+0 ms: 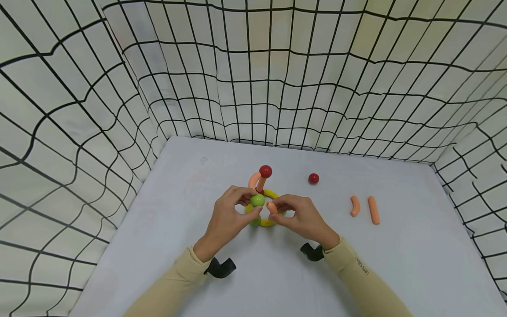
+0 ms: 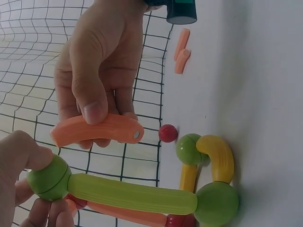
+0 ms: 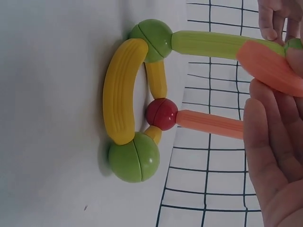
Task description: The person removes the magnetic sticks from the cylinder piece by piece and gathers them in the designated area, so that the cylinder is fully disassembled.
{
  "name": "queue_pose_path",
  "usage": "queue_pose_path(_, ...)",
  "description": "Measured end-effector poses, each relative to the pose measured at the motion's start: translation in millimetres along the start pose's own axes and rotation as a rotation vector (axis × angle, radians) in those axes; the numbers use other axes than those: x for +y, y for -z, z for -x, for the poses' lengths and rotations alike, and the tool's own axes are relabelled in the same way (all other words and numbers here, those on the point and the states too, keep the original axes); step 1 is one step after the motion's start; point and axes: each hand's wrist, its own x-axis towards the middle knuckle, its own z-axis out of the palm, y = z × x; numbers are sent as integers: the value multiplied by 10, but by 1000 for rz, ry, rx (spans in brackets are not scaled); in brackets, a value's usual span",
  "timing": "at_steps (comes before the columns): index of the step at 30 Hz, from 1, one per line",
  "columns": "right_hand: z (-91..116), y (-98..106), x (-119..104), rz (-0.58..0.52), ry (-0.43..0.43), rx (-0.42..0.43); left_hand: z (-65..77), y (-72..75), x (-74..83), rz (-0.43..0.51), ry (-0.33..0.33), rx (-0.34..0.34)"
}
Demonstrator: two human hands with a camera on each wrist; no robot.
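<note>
One hard push could knock things down, I think. The high green ball (image 2: 49,177) sits on top of a green stick (image 2: 132,193) that stands up from a low green ball (image 3: 152,40) in the yellow ring (image 3: 119,92). If the left hand (image 1: 227,215) leans or pulls on that high green ball, the green stick could tip at its bottom and come off. The tall orange stick (image 3: 210,124) stands close by, with the top red ball (image 1: 265,171) up on it, so a bump from the knuckles could make it fall too. The curved orange stick (image 2: 97,131) could also slip, because only the ends of the fingers hold it. If its end met the ball crooked, it might not stay on. That end has a shiny grey spot (image 2: 137,135), maybe a magnet.

The left hand's thumb and fingers are bent and pinch the high green ball, so they are only as far apart as the ball is wide. The right hand (image 1: 303,215) pinches the curved orange stick between thumb and fingers. That stick is up in the air, near the high green ball but not touching it.

The yellow ring lies on the white table (image 1: 174,189). Off to the right, a loose red ball (image 1: 314,178), a short bent orange stick (image 1: 355,205) and a straight orange stick (image 1: 374,210) lie apart, and no fingers touch them.
</note>
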Motion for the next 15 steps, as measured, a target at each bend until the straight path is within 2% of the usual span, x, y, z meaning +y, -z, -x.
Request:
queue_pose_path(5,2,28,4,-25,-22,24,-14,15,-9,12,19,-5)
queue_pose_path(15,63,205,77,-25,-132,51,-14,26,-22,13,30,-15)
